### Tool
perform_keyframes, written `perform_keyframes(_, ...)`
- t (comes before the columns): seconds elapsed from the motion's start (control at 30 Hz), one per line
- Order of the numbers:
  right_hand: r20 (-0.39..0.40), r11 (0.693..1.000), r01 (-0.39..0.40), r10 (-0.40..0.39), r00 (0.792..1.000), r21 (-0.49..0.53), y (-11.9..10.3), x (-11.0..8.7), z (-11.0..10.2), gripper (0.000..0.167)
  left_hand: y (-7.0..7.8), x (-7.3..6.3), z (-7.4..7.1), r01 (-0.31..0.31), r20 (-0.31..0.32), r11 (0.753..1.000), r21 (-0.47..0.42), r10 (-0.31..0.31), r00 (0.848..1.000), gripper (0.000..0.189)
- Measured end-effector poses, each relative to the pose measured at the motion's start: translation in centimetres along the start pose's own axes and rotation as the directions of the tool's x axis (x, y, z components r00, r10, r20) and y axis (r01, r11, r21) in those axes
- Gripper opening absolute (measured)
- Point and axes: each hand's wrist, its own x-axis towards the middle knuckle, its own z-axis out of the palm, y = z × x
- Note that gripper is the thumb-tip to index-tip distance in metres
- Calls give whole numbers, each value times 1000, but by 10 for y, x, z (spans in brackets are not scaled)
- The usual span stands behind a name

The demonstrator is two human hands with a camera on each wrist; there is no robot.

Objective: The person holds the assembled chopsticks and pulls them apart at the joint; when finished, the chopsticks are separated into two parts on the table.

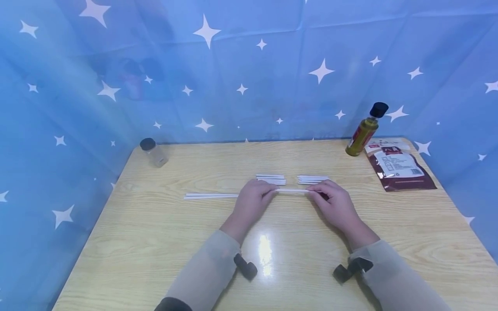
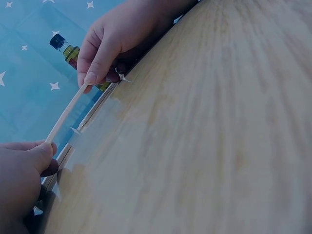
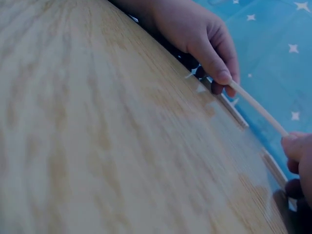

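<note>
One thin white stick [image 1: 292, 190] spans the gap between my two hands. My left hand [image 1: 251, 199] pinches its left end between thumb and fingers. At the opposite end, my right hand [image 1: 335, 204] pinches it in the same way. Both wrist views show this stick [image 2: 67, 113] held just above the table, nearly straight. Two small groups of short white sticks lie just beyond the hands, a left group [image 1: 271, 179] and a right group [image 1: 313, 178]. Longer white sticks [image 1: 208, 196] lie to the left, their right ends hidden at my left hand.
A small jar with a black lid [image 1: 154, 152] stands at the table's back left. An oil bottle [image 1: 362, 136] stands at the back right, beside a dark red and white packet [image 1: 400, 167]. A blue star-patterned cloth [image 1: 264, 86] hangs behind the wooden table [image 1: 155, 242].
</note>
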Motion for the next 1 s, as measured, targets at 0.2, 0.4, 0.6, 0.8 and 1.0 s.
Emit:
perform_keyframes(0.2,25,1000,3,-2,1000,-20,-1,2,-3,8,-4,1,2,-4,14,1000,9,4,1000,20)
perform_keyframes(0.4,39,999,20,-19,999,-27,-1,2,-5,9,-5,1,2,-6,9,1000,-6,6,1000,19)
perform_keyframes(0.6,56,1000,-3,5,998,-29,3,2,-10,10,-5,1,0,1,8,1000,-27,-1,1000,20)
perform_keyframes(0.8,-8,996,-90,90,996,-8,13,5,-19,11,-9,2,-2,67,-6,994,-86,-68,998,18)
perform_keyframes(1.0,17,998,-62,62,998,-6,16,3,-15,9,-10,0,-1,40,-8,997,-69,-41,999,15)
